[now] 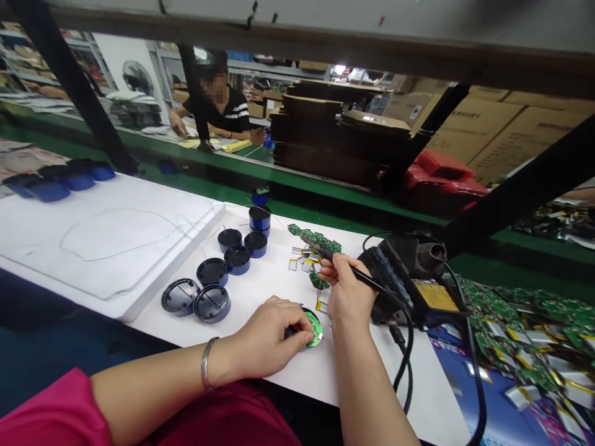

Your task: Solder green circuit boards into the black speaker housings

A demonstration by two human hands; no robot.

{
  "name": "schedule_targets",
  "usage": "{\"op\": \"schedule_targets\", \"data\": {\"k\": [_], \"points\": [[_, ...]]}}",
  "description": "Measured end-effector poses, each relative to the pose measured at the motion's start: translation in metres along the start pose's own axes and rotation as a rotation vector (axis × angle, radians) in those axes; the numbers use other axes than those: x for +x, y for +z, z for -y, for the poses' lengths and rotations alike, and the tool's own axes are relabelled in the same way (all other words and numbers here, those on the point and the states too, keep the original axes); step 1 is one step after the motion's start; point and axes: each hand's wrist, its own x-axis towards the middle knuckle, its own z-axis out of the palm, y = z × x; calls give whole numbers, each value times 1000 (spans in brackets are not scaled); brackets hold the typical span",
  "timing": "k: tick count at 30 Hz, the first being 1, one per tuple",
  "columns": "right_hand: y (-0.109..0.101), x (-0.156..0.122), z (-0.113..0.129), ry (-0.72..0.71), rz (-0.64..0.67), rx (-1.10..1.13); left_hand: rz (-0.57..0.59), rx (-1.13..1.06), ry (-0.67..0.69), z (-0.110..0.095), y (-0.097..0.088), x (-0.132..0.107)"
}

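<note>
My left hand [269, 337] is closed on a small round case with a green circuit board [317, 328] in it, low over the white work surface. The fingers hide much of the case. In my right hand [349, 291] is a black soldering iron [367, 279], held like a pen, its tip pointing away to the upper left. Beneath that tip lie several green circuit boards [325, 240] and small silver batteries [304, 252] with yellow ends. Left of my hands stand several round blue-and-black cases [212, 271], open side up.
A black soldering station [395, 263] with a yellow sponge [437, 296] sits at the right, its cables hanging forward. Beyond it lies a heap of boards and batteries [534, 334]. A white foam slab [116, 241] carries loose wire. A co-worker [223, 105] sits across the green bench.
</note>
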Motion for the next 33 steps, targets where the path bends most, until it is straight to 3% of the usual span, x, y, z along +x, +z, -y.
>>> {"op": "schedule_targets", "data": {"k": [13,33], "points": [[5,-3,-20,35,3,61,-30,-13,16,0,0,-1],[4,-4,-22,10,29,61,-26,-21,7,0,-1,-1]]}}
